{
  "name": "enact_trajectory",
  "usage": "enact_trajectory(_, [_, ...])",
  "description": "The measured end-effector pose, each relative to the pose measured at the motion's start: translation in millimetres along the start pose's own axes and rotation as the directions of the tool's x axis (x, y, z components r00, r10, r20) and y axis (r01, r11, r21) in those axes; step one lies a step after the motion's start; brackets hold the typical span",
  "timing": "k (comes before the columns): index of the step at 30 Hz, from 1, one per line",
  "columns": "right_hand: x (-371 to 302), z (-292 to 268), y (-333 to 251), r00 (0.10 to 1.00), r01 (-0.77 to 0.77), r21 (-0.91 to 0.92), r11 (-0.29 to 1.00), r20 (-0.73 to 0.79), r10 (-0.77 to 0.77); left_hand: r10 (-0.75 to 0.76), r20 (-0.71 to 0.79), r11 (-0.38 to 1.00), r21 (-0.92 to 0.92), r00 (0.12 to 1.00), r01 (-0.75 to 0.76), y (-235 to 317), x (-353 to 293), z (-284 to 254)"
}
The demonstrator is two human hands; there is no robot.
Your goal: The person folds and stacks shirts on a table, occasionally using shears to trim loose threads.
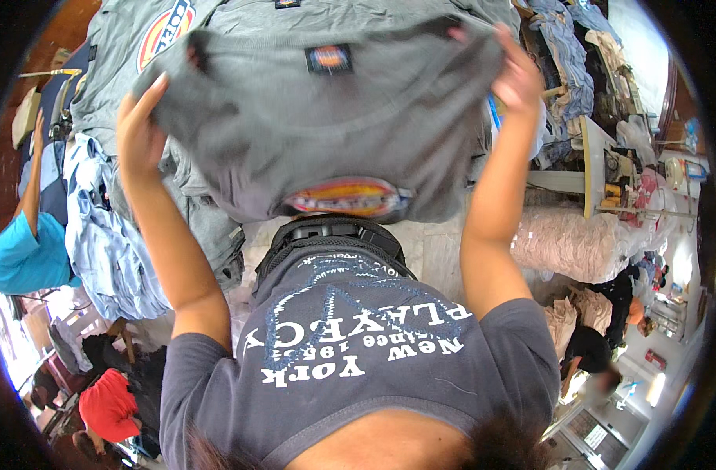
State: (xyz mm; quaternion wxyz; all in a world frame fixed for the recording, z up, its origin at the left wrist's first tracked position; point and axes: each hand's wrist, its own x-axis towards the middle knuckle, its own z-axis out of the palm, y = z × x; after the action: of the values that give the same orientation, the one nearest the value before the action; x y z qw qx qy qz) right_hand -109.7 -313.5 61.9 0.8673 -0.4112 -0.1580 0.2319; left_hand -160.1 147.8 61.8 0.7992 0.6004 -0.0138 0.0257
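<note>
A grey T-shirt (334,149) hangs stretched between my two hands in front of me, slightly blurred by motion. It has a dark neck label and a red and yellow oval print on its chest. At the left shoulder of the shirt, my left hand (142,129) is closed on the fabric. My right hand (521,74) grips the opposite shoulder, its fingers partly smeared. Behind and under the held shirt lies a pile of similar grey shirts (111,70), one showing a large oval print.
Light blue garments (107,235) hang at the left, near a co-worker in a blue top (29,254). A person in red (110,406) is at lower left. On the right are a sewing table (598,168), a pinkish wrapped bundle (565,243) and heaped blue clothing (561,63).
</note>
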Motion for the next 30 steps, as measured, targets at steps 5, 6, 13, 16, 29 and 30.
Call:
enact_trajectory(5, [74,-72,64,0.872,-0.264,-0.150,0.953,-0.460,0.169,-0.280,-0.064,0.944,0.163,0.958,0.286,-73,85,-22])
enact_trajectory(6, [74,-73,62,0.876,-0.237,-0.157,0.959,-0.461,0.140,-0.342,-0.060,0.932,0.101,0.938,0.347,-76,87,-26])
enact_trajectory(13, [45,-32,23,0.703,-0.609,-0.407,0.680,-0.674,0.227,-0.433,-0.021,0.851,0.322,0.901,0.416,-51,72,-71])
enact_trajectory(16, [34,-35,17,0.719,-0.591,-0.723,0.359,-0.673,-0.172,-0.179,-0.118,0.647,0.734,0.977,0.207,-41,75,-57])
enact_trajectory(29, [108,-54,71,0.901,-0.165,-0.943,-0.288,-0.025,-0.433,0.356,0.292,0.021,0.947,0.887,-0.320,-81,110,-3])
enact_trajectory(30, [110,-53,70,0.911,-0.161,-0.925,-0.345,-0.005,-0.413,0.354,0.284,-0.001,0.953,0.891,-0.304,-75,115,-6])
